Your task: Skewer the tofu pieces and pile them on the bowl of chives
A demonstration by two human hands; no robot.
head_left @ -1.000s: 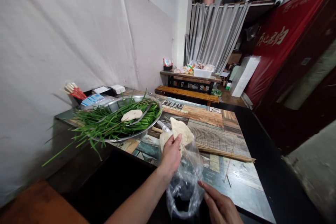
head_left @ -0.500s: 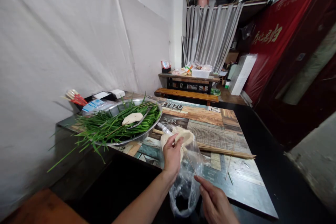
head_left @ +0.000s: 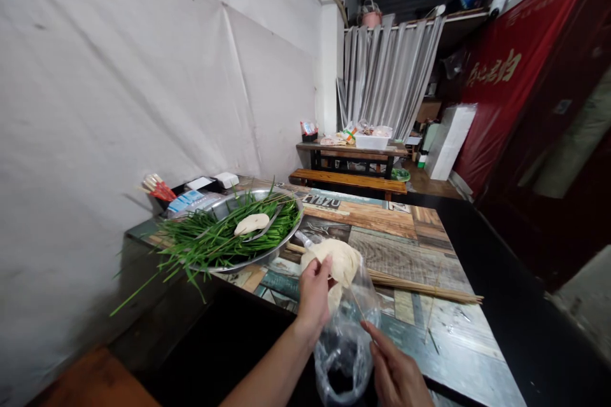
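Observation:
My left hand (head_left: pixel 314 289) is closed on the edge of a thin, pale, flat sheet of food (head_left: pixel 341 259), thumb on top. In my right hand (head_left: pixel 398 365) is a thin bamboo skewer (head_left: pixel 358 305), gripped near its lower end. It slants up to the sheet, and its tip meets the sheet's lower part; whether it pierces through I cannot tell. Below both hands a clear plastic bag (head_left: pixel 342 350) hangs over the table's front edge, with more pale sheets partly hidden behind my left hand.
A metal basin (head_left: pixel 260 259) heaped with long green chives (head_left: pixel 191 235) stands left, another pale sheet (head_left: pixel 251 224) on top. Loose skewers (head_left: pixel 429 290) lie across the patterned table (head_left: pixel 382 222). Behind are a bench (head_left: pixel 348 182) and a second table with a white tub (head_left: pixel 372 141).
The pale sheet, curled up and tilted before, now spreads out broader and flatter in my left hand. The skewer stays against it. My view has turned slightly left.

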